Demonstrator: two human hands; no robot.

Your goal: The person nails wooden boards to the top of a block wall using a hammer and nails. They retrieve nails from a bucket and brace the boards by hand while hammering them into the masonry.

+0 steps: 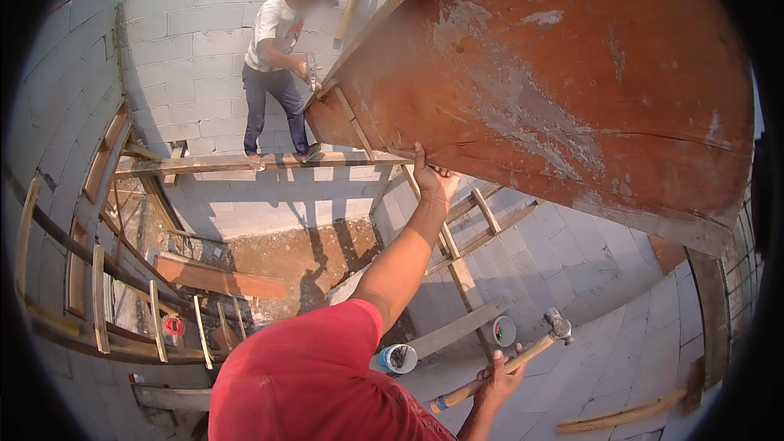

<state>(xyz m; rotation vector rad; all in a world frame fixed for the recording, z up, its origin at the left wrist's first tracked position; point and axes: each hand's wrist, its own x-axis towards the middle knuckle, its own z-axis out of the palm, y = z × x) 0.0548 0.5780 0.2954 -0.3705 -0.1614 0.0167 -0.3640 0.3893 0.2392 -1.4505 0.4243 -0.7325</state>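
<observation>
We see a big reddish-brown board (555, 106) slanting across the upper right, our left hand (437, 181) touching its lower edge; whether those fingers grasp it, we cannot tell. Our right hand (498, 384) has its fingers wrapped around a wooden-handled hammer (532, 351). Beside the board's far end, another person (278, 57) stands on a beam (188, 165).

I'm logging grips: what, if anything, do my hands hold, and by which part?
Right hand: the hammer, around mid-handle. Left hand: the reddish-brown panel, at its lower edge.
</observation>
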